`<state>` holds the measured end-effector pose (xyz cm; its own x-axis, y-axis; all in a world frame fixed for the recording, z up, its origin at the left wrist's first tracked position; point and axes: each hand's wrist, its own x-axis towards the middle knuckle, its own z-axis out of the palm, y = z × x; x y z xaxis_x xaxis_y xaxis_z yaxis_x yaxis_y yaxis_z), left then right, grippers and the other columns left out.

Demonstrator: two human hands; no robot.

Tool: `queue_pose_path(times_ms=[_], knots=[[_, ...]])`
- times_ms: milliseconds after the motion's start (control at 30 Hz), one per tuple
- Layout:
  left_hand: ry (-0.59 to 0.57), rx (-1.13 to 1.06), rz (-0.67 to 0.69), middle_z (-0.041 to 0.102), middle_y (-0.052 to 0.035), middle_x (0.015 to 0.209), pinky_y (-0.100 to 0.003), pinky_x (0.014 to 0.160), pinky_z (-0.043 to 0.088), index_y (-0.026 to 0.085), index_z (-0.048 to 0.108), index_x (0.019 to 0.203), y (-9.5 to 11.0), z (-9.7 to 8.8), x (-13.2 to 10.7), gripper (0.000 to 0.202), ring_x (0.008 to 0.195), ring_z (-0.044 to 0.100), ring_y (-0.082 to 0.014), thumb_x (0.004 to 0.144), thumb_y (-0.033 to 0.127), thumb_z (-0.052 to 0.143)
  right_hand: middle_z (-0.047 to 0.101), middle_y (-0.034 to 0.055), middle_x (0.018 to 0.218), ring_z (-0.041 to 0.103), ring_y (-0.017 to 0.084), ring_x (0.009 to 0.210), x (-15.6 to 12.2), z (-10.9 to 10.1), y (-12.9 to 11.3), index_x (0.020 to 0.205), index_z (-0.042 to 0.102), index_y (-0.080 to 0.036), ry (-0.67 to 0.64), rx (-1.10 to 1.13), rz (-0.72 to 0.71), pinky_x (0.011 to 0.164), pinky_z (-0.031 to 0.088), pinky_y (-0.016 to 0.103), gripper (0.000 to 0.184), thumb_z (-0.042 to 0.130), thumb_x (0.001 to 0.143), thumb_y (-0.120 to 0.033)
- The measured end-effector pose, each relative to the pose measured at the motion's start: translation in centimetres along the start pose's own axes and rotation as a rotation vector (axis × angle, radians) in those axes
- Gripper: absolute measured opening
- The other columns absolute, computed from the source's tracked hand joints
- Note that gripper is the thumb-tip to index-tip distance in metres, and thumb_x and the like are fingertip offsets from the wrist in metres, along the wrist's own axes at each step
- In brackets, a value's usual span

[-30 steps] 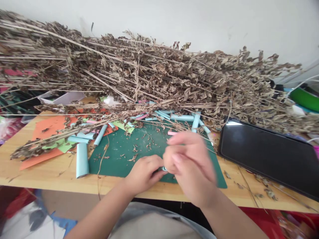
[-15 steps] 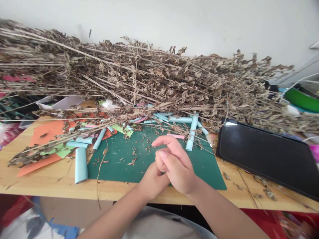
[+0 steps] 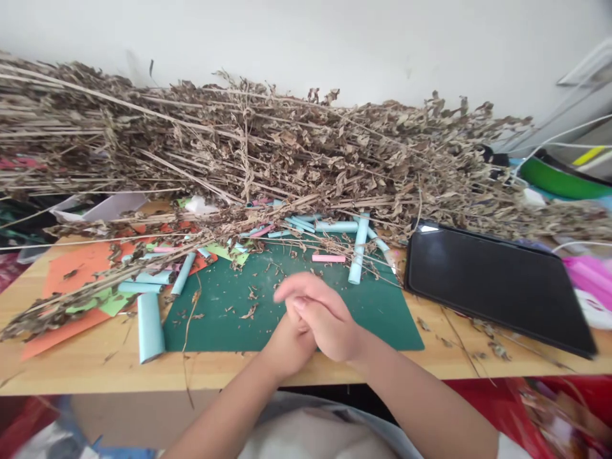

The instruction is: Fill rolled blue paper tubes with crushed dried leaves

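Observation:
My two hands are brought together above the front part of a green cutting mat [image 3: 373,319]. My right hand [image 3: 332,322] is wrapped round my left hand [image 3: 289,341], its thumb lying across and its fingers curving over the top. The left fingers are closed and mostly hidden under the right ones, so I cannot see whether anything small is inside. Beyond the hands a pink paper tube [image 3: 328,258] lies on the mat, and right of it a longer blue paper tube [image 3: 359,248]. Dry leaf crumbs [image 3: 250,311] are scattered to the left.
A large heap of dried leafy stalks [image 3: 287,146] fills the back along the white wall. A black tablet [image 3: 492,287] lies at the right. Orange paper [image 3: 62,274] and a wide blue tube [image 3: 150,326] are at the left of the wooden table [image 3: 86,376].
The view has shifted slightly, so the table items sit further left. My hands remain clasped, with the right fingers folded closer over the left hand.

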<state>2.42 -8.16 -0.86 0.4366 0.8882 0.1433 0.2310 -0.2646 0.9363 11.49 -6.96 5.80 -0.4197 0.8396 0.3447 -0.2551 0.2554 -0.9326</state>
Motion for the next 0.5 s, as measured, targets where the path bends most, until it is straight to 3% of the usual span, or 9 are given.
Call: queue_pose_path(times_ms=[267, 500], knots=[[-0.055, -0.035, -0.015, 0.058, -0.0033, 0.079, -0.022, 0.066, 0.045, 0.013, 0.055, 0.079, -0.1, -0.2, -0.1, 0.020, 0.076, 0.052, -0.0142, 0.077, 0.019, 0.037, 0.030, -0.0081, 0.046, 0.026, 0.006, 0.039, -0.5, -0.1, 1.0, 0.083, 0.051, -0.017, 0.032, 0.080, 0.004, 0.039, 0.022, 0.019, 0.020, 0.033, 0.076, -0.012], [-0.068, -0.091, 0.042, 0.058, -0.0044, 0.090, -0.026, 0.076, 0.044, 0.013, 0.054, 0.087, -0.4, -0.2, 0.0, 0.019, 0.086, 0.051, -0.0156, 0.078, 0.019, 0.038, 0.027, -0.0089, 0.045, 0.023, 0.006, 0.039, -0.8, -0.2, 1.5, 0.094, 0.051, -0.018, 0.053, 0.153, 0.008, 0.039, 0.019, 0.020, 0.022, 0.034, 0.079, -0.017]])
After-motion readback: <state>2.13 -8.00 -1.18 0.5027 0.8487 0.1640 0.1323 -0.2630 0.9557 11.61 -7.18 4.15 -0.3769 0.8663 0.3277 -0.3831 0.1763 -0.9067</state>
